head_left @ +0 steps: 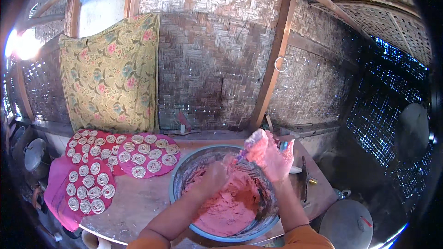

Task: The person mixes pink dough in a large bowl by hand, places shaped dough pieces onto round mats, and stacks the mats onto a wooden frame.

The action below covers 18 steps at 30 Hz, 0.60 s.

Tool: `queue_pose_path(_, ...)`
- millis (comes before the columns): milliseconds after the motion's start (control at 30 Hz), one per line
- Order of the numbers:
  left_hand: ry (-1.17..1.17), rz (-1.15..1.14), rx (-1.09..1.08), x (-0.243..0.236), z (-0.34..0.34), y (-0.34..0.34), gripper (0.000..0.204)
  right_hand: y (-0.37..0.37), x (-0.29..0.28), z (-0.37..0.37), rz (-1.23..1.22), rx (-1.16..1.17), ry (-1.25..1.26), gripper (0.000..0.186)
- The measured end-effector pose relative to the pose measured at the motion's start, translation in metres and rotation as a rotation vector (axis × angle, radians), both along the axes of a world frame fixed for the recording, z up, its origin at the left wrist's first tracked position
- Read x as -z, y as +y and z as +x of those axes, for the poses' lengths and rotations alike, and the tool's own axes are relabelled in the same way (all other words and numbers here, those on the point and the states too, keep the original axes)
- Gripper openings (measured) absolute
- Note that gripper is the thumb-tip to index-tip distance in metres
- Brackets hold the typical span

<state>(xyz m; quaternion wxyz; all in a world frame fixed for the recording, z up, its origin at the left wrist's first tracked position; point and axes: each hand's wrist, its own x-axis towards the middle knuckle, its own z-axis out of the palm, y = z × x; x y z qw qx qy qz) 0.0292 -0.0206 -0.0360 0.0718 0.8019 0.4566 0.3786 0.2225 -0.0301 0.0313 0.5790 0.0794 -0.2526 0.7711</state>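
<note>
Basin: a wide round tub (190,163) with a light blue rim stands at the near middle of the table (124,212); inner wall smeared pink.
Mix: pink crumbly dough (221,212) fills the bottom of the tub, between and below the two hands; a darker, redder patch shows at its right.
Left hand: the left hand (216,174) reaches over the far part of the tub, fingers pointing far and right; tips blurred, so I cannot tell how far they open or whether they grip anything.
Right hand: the right hand (275,162) is raised above the tub's far right rim, thickly coated pink; a pale pink clump (256,146) shows at its left. Finger spread and grip cannot be told under the coating.
Sleeves: orange, at the near edge.
Coils: many pale coils (138,171) lie in loose rows on pink and red sheets (57,189), left of the tub.
Right of tub: a dark long tool (305,175) lies on the table.
Near right: a large grey round lid (346,226) with a red handle, beside the table.
Far side: woven wall (207,64); yellow floral cloth (110,74) hangs at left.
</note>
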Motion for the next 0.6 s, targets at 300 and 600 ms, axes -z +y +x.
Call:
queue_pose_path(300,-0.082,-0.041,0.437,0.003,-0.011,0.004,0.035,0.020,0.015,0.013,0.041,-0.134,-0.381,0.089)
queue_pose_path(600,0.043,-0.263,0.400,-0.029,-0.024,-0.011,0.041,0.037,0.033,0.027,0.001,0.021,-0.544,0.095)
